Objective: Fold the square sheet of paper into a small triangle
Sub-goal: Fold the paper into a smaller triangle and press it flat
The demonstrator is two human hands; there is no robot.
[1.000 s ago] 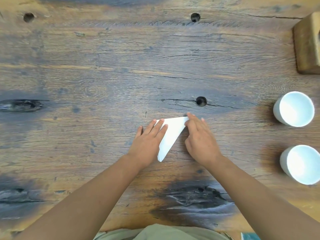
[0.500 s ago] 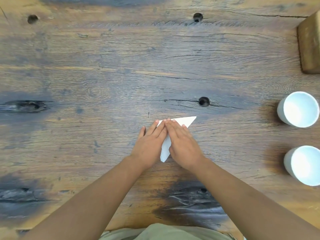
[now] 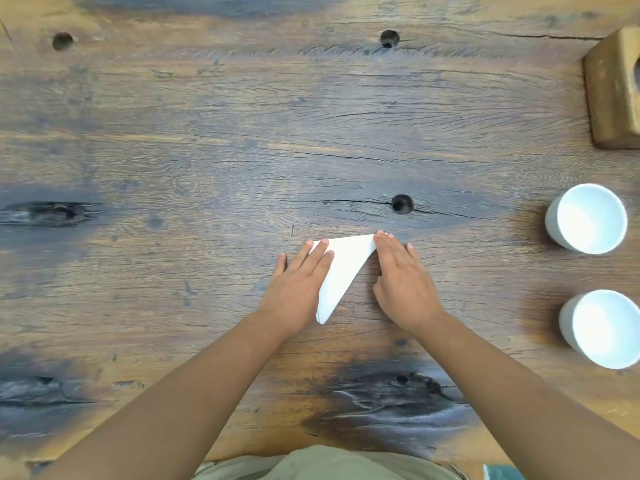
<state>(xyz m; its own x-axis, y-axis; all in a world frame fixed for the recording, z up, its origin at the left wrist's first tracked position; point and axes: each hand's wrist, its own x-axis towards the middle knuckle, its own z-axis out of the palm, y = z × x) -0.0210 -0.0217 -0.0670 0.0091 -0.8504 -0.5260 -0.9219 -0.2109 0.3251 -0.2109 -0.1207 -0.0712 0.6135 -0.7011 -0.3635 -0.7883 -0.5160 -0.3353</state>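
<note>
Here, flat left hand (image 3: 297, 289) on paper (image 3: 343, 268)

The white paper (image 3: 341, 271) lies flat on the wooden table (image 3: 207, 150) in front of me, already folded into a triangle, one edge running along its far side and its narrowest corner pointing back toward me.

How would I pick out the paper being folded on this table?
Look at the middle of the wooden table, between the left hand and right hand. The paper lies flat under their fingers. It is a white triangle; the two cups at the right are white too, but round.
</note>
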